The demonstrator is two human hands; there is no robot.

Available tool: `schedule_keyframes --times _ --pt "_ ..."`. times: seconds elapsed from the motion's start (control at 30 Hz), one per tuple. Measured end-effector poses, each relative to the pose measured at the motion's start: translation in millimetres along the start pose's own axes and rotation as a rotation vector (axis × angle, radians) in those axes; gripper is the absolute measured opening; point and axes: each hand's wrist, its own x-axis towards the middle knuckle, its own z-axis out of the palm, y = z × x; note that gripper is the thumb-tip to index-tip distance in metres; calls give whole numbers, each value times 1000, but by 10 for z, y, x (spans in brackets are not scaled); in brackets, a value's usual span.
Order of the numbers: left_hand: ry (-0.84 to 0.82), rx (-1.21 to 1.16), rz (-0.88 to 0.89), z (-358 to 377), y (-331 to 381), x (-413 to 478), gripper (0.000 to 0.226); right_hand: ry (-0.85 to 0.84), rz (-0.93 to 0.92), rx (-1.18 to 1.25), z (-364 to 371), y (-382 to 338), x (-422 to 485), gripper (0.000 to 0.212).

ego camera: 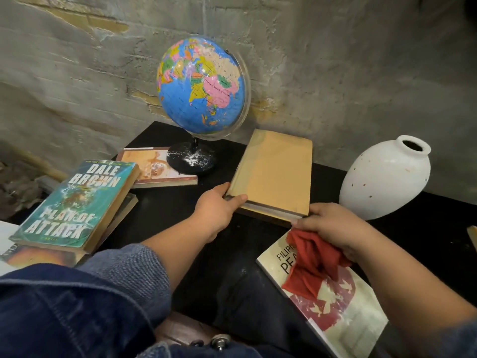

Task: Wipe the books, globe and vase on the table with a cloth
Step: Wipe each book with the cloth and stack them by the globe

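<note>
Landmark: a blue globe [201,86] on a black stand, at the back of a dark counter [206,267] against a rough grey wall [335,60]; white specks lie on its round base.
Tan book: a plain tan book [273,174] lies flat just right of the globe's base, reaching toward the viewer.
Left hand: the left hand [219,205], coming out of a denim sleeve [124,275], grips the tan book's near left corner, thumb on the cover.
Right hand: the right hand [327,228] clutches a bunched red cloth [312,264] at the book's near right corner, in front of the globe and to its right.
Cloth: it hangs down onto a white and red paperback [335,301] at the counter's near edge.
Vase: a white speckled vase [387,177] stands upright well to the right of the globe, beyond the tan book.
Other books: a small book [152,166] lies left of the globe, its right end covered by the base; a teal paperback [74,205] titled "Plan of Attack" tops a stack farther left and nearer.
</note>
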Motion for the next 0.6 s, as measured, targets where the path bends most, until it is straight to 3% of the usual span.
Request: schedule_keyframes --times 0.1,0.33,0.5,0.6 --pt "28 77 30 44 68 16 67 147 -55 -34 -15 -38 133 15" --pt "51 176 37 -6 94 13 68 36 10 -24 -150 -209 -33 22" --pt "173 102 120 -4 12 -244 59 9 -74 180 -844 -290 -689 42" --pt "191 110 161 -11 -33 -463 46 11 11 32 -1105 -64 -879 78"
